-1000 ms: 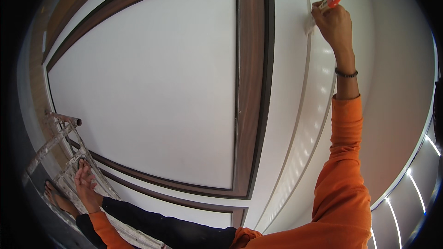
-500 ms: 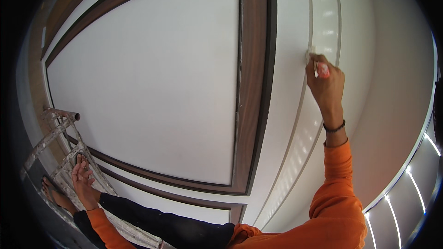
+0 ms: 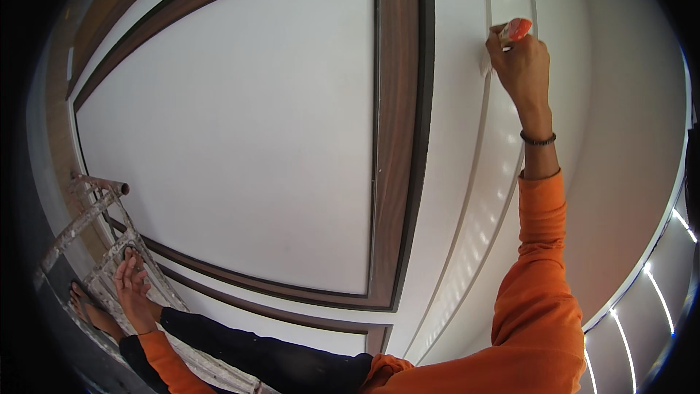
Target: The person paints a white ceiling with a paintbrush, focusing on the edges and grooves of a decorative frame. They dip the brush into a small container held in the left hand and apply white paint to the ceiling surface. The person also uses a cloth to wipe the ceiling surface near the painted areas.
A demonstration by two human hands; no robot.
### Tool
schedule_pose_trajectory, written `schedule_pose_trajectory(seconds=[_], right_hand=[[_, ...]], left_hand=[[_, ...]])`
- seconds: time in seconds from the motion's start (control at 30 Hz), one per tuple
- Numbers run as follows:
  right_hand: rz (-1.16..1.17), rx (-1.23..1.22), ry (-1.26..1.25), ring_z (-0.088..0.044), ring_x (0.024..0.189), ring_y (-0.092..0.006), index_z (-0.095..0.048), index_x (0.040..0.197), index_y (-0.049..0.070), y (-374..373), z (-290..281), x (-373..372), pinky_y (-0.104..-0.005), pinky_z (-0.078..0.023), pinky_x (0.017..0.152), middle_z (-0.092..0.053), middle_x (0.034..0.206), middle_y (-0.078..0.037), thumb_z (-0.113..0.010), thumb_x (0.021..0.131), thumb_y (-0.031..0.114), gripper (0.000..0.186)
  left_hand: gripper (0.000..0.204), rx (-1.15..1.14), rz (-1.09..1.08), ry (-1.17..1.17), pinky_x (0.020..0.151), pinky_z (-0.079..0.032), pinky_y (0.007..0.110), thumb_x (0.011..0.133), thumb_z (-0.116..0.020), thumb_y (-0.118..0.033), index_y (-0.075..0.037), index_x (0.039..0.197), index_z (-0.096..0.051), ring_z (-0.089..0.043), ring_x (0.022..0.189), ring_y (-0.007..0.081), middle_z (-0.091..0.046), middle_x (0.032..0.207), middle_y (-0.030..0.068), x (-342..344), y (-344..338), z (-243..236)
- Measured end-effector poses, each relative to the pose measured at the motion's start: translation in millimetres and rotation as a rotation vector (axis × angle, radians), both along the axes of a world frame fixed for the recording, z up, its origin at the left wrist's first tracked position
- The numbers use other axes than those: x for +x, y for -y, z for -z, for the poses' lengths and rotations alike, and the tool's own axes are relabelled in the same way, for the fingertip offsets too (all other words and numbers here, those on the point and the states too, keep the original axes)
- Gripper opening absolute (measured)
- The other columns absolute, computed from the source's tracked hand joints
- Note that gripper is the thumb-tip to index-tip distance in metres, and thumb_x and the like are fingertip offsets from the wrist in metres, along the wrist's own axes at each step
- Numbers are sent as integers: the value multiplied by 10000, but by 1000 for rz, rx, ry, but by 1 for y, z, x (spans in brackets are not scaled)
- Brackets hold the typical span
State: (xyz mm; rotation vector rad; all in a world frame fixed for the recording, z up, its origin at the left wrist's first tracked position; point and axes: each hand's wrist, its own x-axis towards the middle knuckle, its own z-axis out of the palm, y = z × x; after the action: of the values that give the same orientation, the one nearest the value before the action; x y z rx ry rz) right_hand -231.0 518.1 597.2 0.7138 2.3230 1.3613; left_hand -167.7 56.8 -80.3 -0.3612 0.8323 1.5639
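My right hand [image 3: 521,73] grips a paintbrush [image 3: 518,28] with an orange handle, reaching up beside the white recessed moulding strip [image 3: 477,229]; the pale bristles are partly hidden and seem to touch its left groove. My left hand [image 3: 133,291] hangs low on the left with loosely bent, separated fingers and nothing in it. It is just above a paint-spattered metal ladder or scaffold [image 3: 76,232], where my feet in sandals stand.
A white panel [image 3: 240,131] framed in brown wood [image 3: 394,138] fills the left and middle. A plain pale surface [image 3: 627,124] curves along the right. Several lit strips [image 3: 658,296] line the lower right rim.
My right hand and brush went down along the moulding, then back up, and are now a little lower than a second ago. My left hand has barely moved.
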Motion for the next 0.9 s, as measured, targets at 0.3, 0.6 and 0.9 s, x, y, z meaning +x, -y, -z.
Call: schedule_pose_trajectory(seconds=[0.3, 0.6, 0.9], right_hand=[[-93, -37, -152, -647, 528, -270, -766, 970, 64, -9, 3, -15, -340, -518, 573, -659, 597, -103, -645, 913, 216, 202], [132, -39, -87, -617, 519, -296, -718, 924, 47, 93, -12, 51, -367, -506, 534, -654, 631, -117, -686, 862, 76, 75], [27, -39, -132, -621, 544, -355, -679, 854, 13, 20, -5, -4, -411, -497, 536, -627, 607, -161, -668, 861, 106, 94]], left_hand=[[501, -120, 29, 23, 745, -497, 202, 1017, -493, -319, -84, 1459, -466, -641, 991, 116, -599, 1411, 67, -16, 8, -3], [566, -51, -7, 76, 950, -509, 306, 1003, -517, -329, -45, 1482, -415, -633, 1061, 187, -513, 1488, 153, -2, -12, -1], [518, -76, -51, 67, 731, -553, 271, 995, -586, -349, -75, 1415, -456, -694, 900, 180, -617, 1371, 153, -2, -12, 11]])
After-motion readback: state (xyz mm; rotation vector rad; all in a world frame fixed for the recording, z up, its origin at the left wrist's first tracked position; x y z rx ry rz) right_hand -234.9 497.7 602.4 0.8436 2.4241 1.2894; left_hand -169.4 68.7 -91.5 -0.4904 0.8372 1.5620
